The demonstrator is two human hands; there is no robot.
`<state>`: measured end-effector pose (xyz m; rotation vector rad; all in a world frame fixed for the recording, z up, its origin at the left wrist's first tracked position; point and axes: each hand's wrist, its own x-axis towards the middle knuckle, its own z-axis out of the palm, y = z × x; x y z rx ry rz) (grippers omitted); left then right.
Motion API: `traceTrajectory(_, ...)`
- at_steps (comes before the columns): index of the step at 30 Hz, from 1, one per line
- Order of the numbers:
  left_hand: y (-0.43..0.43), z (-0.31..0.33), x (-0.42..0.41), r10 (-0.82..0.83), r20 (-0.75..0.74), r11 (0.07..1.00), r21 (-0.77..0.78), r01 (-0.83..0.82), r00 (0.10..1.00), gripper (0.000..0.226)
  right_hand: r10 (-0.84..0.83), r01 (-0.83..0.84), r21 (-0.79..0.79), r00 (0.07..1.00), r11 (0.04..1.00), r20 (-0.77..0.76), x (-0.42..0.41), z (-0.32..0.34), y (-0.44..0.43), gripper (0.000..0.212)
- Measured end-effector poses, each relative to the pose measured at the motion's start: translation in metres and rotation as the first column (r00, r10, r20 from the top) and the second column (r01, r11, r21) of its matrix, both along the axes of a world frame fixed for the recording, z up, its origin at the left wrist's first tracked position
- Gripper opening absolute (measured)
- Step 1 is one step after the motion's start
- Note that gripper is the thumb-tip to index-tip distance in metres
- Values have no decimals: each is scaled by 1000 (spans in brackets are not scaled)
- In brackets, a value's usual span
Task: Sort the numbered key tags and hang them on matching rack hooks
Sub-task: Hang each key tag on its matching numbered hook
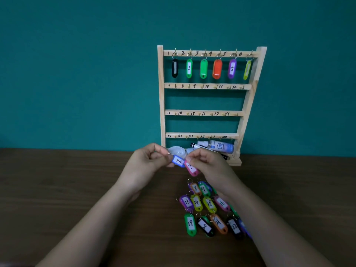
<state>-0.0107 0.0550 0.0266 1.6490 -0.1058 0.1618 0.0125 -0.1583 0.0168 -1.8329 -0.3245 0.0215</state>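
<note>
Two arms in shot, and both are bare all the way down to the bottom edge. The left hand (146,160) and right hand (208,162) are bare too, with slim fingers. The left forearm (100,214) and right forearm (265,218) are smooth.

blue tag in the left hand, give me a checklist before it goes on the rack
1. Left hand holds the blue tag: ok.
2. Blue tag's number certain: cannot tell, looks like 7.
3. Pink tag, pinched by the right hand, clear of the blue tag: cannot tell, they look touching.
4. Hook 7 on the rack bare: ok.
5. Top-row tags fill hooks 1 to 6: ok.
</note>
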Motion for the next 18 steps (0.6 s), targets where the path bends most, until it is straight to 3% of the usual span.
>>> traceTrajectory(10,6,2,-1,25,83,978,204,-42,996,3,60,-55,197,998,979,-21,0,2,3,13)
traceTrajectory(18,5,4,-3,7,24,996,93,-9,1000,4,-45,21,135,984,991,172,17,17,12,14)
